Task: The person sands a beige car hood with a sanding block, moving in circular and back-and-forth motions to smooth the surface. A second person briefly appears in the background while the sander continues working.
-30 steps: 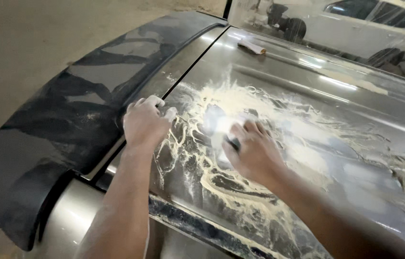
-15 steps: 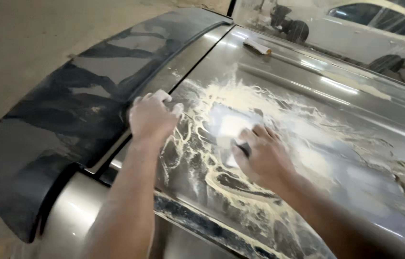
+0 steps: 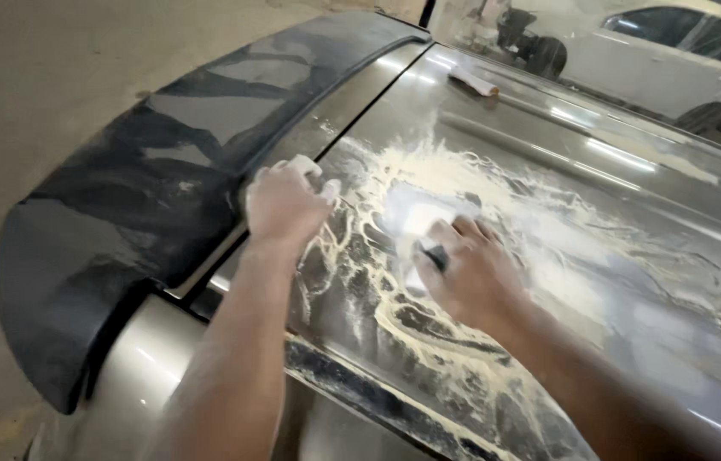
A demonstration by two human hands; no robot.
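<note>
While the left hand (image 3: pixel 285 201) stays braced, the right hand's (image 3: pixel 471 273) fingers, clamped on the sanding block (image 3: pixel 434 254), shifted rightward.

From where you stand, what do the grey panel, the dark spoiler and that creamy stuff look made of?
Grey panel: glossy painted metal, probably; it mirrors lights. Dark spoiler: looks like plastic, duller and streaky. Creamy stuff: wet sanding slurry or paste, it seems, running in thin rivulets under the right hand.
</note>
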